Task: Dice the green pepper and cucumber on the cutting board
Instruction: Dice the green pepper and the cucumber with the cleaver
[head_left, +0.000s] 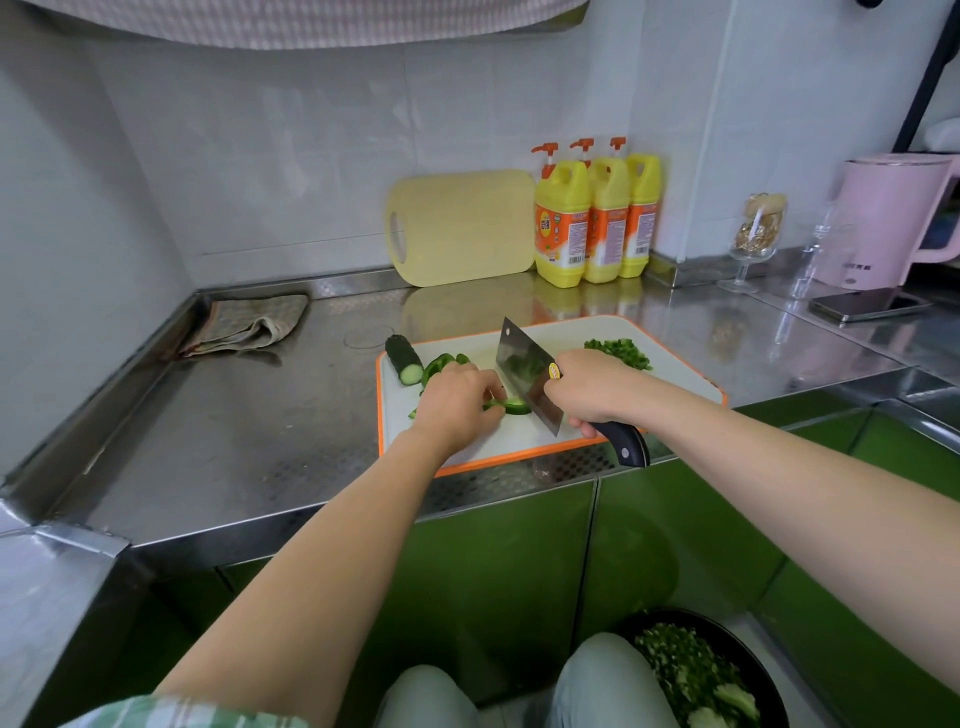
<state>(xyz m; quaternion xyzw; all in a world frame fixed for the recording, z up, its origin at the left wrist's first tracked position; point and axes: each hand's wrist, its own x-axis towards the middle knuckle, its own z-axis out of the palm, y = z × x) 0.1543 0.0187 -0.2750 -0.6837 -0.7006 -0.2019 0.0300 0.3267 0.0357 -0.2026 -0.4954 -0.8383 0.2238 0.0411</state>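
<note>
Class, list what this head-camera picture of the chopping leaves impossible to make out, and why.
Head view:
- Pepper strip: mostly under the left grip.
- Cut itself: the knife blade covers it.
- Knife handle: partly inside the right grip.
- Bowl: cut off by the bottom edge.
- Bottle labels: too small to read.

A spare yellow board (462, 228) leaned on the tiled wall just beside three yellow detergent bottles (597, 223), a crumpled cloth (249, 325) lay at the steel counter's (234, 415) left, and a pink kettle (888, 218) stood behind a phone (867, 304).
</note>
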